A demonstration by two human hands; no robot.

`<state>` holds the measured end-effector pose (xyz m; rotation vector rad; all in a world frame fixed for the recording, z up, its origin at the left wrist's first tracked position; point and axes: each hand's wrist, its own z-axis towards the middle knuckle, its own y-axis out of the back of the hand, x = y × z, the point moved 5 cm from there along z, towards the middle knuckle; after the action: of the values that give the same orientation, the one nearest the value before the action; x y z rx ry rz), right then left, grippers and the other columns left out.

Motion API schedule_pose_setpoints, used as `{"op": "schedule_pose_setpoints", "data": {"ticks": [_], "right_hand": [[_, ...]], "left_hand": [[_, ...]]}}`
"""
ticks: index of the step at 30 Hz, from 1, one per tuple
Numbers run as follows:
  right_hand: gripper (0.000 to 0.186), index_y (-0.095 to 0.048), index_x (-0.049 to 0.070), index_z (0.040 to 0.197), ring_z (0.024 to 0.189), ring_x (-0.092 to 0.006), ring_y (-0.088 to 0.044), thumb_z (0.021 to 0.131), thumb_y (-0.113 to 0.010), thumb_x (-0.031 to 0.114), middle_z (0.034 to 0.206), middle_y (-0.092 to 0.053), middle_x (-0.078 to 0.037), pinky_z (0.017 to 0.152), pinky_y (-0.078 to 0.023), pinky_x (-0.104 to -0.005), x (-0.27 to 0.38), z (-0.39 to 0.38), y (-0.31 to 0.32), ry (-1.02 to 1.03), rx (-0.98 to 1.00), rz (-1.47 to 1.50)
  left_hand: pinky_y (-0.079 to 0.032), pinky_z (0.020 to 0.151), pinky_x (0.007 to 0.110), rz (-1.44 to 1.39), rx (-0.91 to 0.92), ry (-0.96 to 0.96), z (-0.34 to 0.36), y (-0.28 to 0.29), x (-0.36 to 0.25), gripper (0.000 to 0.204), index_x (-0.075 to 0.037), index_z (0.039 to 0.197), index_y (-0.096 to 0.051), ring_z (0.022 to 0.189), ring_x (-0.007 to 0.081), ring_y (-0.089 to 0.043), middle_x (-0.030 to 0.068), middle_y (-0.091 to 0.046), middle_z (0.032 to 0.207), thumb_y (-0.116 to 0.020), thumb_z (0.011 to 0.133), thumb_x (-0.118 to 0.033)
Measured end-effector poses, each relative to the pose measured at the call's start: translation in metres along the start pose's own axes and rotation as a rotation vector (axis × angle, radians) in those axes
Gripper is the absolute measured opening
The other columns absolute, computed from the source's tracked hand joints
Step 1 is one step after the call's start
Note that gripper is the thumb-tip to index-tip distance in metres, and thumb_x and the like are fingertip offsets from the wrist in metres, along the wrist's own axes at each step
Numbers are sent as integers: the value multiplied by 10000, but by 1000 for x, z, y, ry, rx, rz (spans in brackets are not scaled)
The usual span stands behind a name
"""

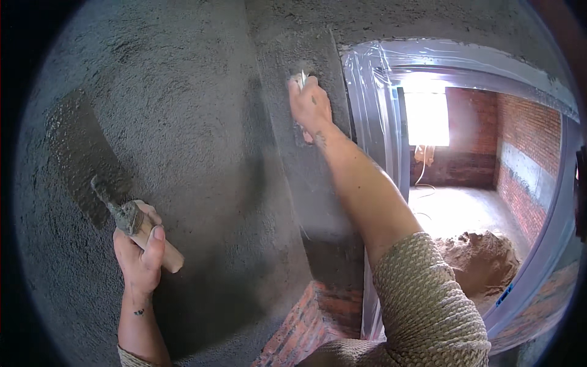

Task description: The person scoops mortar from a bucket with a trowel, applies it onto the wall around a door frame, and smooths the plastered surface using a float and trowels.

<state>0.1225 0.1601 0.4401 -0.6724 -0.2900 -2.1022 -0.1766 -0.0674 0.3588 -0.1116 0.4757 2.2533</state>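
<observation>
In my left hand (139, 257) is a plastering trowel (165, 254), its pale wooden handle wrapped by my fingers. Wet grey mortar coats the trowel's long rectangular blade and its neck; the blade slants up and left in front of the rough plastered wall (183, 122). My raised right hand (310, 104) is closed at the narrow plastered strip (315, 189) beside the doorway. A pale tip sticks out above its fingers, but the hand covers most of the object, so its kind is hidden. Below that hand the strip looks smoother than the wall to the left.
To the right, a door frame (367, 92) wrapped in clear plastic borders the opening. Through it show brick walls (471, 122), a bright window (426, 116), a cable (422, 171) and a heap of sand (477, 260). Bare bricks (302, 321) show below the plaster.
</observation>
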Motion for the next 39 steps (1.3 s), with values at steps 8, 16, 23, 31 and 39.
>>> {"op": "schedule_pose_setpoints", "data": {"ticks": [8, 16, 23, 31, 39], "right_hand": [[383, -477, -22, 992, 793, -470, -598, 909, -460, 352, 858, -626, -274, 716, -465, -515, -22, -32, -1, -52, 8, 56], [357, -458, -6, 983, 747, -481, -593, 920, -467, 345, 822, -632, -259, 657, -452, -527, -63, -93, 8, -46, 39, -11], [289, -476, 10, 1011, 689, -396, -602, 920, -507, 282, 808, -638, -198, 614, -459, -461, -99, -142, 7, -35, 34, 3], [265, -472, 21, 1005, 571, -410, -595, 880, -571, 232, 679, -618, -199, 490, -434, -463, -151, -252, 22, 4, 28, -56], [282, -461, 17, 1003, 625, -428, -599, 877, -566, 247, 725, -624, -210, 541, -442, -488, -159, -268, 16, -136, 191, -124]], "left_hand": [[-375, 664, 282, -35, -43, -24, -1, -1, -1, 236, -33, 858, -553, 718, 169, -449, 76, -521, 839, -587, 750, -240], [-376, 663, 284, 20, 14, -26, -2, 0, -3, 247, -33, 854, -550, 716, 172, -449, 77, -519, 827, -583, 750, -255], [-377, 647, 281, 15, 4, 5, -2, 0, -3, 242, -39, 853, -551, 694, 165, -448, 67, -523, 802, -584, 749, -254], [-376, 631, 272, -26, 26, 90, -2, -2, -19, 225, -46, 837, -556, 681, 153, -447, 58, -527, 792, -591, 746, -250], [-375, 631, 276, -27, 9, 30, 0, -3, -7, 226, -44, 827, -551, 680, 157, -446, 64, -521, 793, -595, 742, -249]]}}
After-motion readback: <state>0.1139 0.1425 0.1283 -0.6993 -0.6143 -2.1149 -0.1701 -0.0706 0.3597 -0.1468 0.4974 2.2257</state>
